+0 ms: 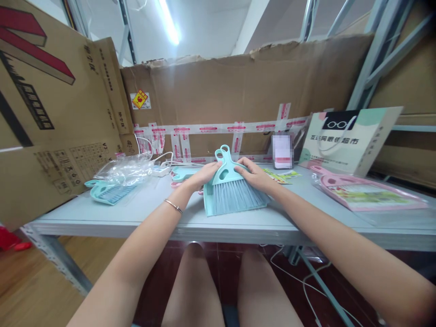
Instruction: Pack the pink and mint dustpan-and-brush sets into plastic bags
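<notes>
A small teal brush-and-dustpan set [231,193] lies on the grey table [143,218] in front of me, the brush nested in the pan with handles pointing away. My left hand [202,176] grips the left side of the handles, fingers curled. My right hand [254,175] holds the right side, fingers wrapped over the brush's shoulder. A bracelet sits on my left wrist.
Another teal set in a clear plastic bag [116,181] lies at the left. Pink sets in bags [364,193] lie at the right, under a printed paper bag [350,136]. Cardboard boxes [238,100] wall the back and left. A white power strip [160,170] sits behind.
</notes>
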